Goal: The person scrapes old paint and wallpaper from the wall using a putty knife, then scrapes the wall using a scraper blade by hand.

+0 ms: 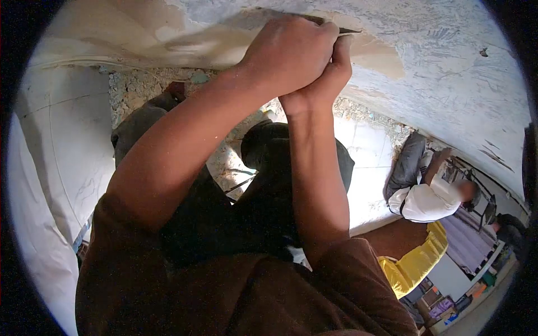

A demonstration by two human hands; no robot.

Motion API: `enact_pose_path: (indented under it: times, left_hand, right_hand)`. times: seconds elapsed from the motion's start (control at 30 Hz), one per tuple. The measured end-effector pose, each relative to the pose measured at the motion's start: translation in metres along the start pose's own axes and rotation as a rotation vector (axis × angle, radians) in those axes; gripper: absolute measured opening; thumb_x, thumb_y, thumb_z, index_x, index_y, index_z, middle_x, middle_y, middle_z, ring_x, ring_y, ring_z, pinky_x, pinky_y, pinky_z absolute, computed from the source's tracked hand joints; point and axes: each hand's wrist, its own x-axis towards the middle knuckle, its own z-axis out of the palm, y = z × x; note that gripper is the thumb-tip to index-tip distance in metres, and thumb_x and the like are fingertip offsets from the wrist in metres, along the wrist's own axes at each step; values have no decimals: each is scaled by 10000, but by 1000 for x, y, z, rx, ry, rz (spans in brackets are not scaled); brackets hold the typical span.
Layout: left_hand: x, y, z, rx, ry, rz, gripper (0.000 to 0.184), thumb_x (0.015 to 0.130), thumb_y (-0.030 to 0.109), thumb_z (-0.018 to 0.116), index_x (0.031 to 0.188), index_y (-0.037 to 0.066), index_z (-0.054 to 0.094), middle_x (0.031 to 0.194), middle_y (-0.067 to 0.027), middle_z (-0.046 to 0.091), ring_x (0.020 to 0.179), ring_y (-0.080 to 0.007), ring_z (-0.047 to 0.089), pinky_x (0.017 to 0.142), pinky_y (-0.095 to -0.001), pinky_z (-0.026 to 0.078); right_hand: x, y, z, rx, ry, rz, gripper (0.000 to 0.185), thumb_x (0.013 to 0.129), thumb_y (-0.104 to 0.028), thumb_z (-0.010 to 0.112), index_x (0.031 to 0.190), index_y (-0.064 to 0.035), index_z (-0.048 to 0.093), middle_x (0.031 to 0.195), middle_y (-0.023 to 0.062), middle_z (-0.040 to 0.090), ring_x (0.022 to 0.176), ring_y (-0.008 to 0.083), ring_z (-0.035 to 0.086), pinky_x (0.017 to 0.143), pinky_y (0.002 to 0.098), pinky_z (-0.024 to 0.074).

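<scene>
My left hand (291, 55) is closed high against the wall, with its fingers curled around a thin dark blade (351, 30). Just below and to the right, my right hand (332, 78) presses against it, its fingers closed at the same blade. Only the narrow tip and part of the edge of the blade show; my hands hide its rest, including any handle. It lies close to the wall (443, 73), which has rough white patches and a smoother beige patch (375, 56) beside the tip.
Broken rubble (134, 92) lines the foot of the wall. White floor tiles (367, 145) lie beyond my knees. At the right, a person in a white shirt (428, 200) sits by the wall, near yellow cloth (417, 263). White sheeting (42, 252) hangs at the left.
</scene>
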Motion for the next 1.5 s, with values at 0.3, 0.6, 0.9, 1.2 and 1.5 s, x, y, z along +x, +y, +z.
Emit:
enact_pose_path:
  times: [0.3, 0.6, 0.9, 1.2, 1.5]
  left_hand:
    - [-6, -4, -22, 36, -18, 23, 144, 845, 195, 570, 846, 52, 579, 733, -206, 616, 728, -420, 609, 639, -508, 480]
    - [-4, -6, -22, 0, -12, 37, 139, 852, 172, 578, 838, 34, 576, 732, -208, 604, 716, -419, 604, 628, -493, 476]
    - [5, 8, -19, -22, -60, 46, 158, 859, 178, 581, 817, 28, 555, 740, -198, 614, 726, -410, 609, 633, -494, 477]
    - [-15, -9, -47, -62, -41, 26, 250, 804, 119, 632, 1037, 28, 636, 871, -214, 658, 813, -410, 635, 706, -464, 514]
    - [-19, -1, -65, -211, -63, 89, 335, 802, 45, 623, 1129, -27, 598, 998, -199, 651, 942, -363, 640, 834, -391, 491]
  right_hand:
    - [-3, 13, 13, 30, -14, -9, 494, 975, -512, 315, 1065, -90, 556, 1066, 82, 615, 998, 246, 591, 868, 400, 494]
    - [-3, 14, 17, 77, -22, -43, 452, 997, -514, 343, 1022, -116, 556, 955, 37, 606, 893, 182, 585, 800, 343, 486]
    - [-10, -3, 21, 132, 7, -34, 447, 998, -495, 344, 1047, -106, 560, 978, 47, 607, 921, 189, 584, 836, 343, 485]
    - [-15, 17, 40, 121, -6, -30, 505, 995, -540, 338, 1034, -97, 576, 950, 47, 601, 901, 167, 565, 820, 338, 465]
    - [-13, 14, 32, 22, 74, -28, 371, 985, -428, 478, 972, -76, 592, 894, 36, 569, 824, 132, 517, 768, 311, 438]
